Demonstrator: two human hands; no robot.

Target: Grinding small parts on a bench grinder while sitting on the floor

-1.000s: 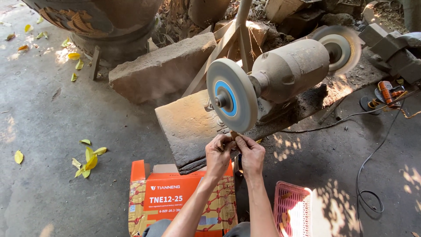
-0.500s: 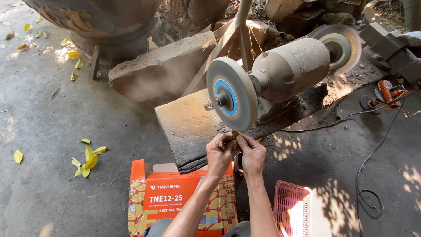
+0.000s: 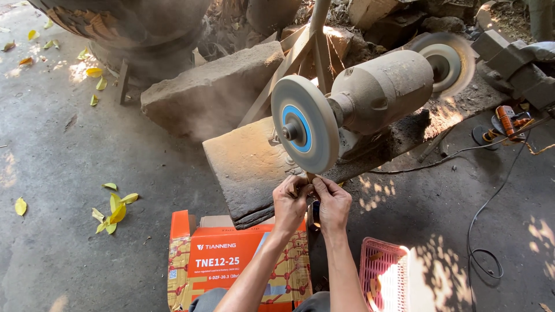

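A dusty bench grinder [image 3: 381,92] stands on a flat stone slab [image 3: 248,167], with a grey wheel with a blue centre [image 3: 303,124] facing me and a second wheel [image 3: 442,60] at its far end. My left hand [image 3: 289,202] and my right hand [image 3: 332,202] are side by side just below the near wheel. Together they pinch a small piece [image 3: 309,178] against the wheel's lower rim. The piece is mostly hidden by my fingers.
An orange cardboard box [image 3: 231,266] sits under my forearms, a pink plastic basket [image 3: 384,280] to its right. A large stone block [image 3: 214,92] lies behind the slab. A black cable [image 3: 483,225] loops over the concrete floor at right, near an orange power tool [image 3: 509,121]. Yellow leaves [image 3: 115,208] lie left.
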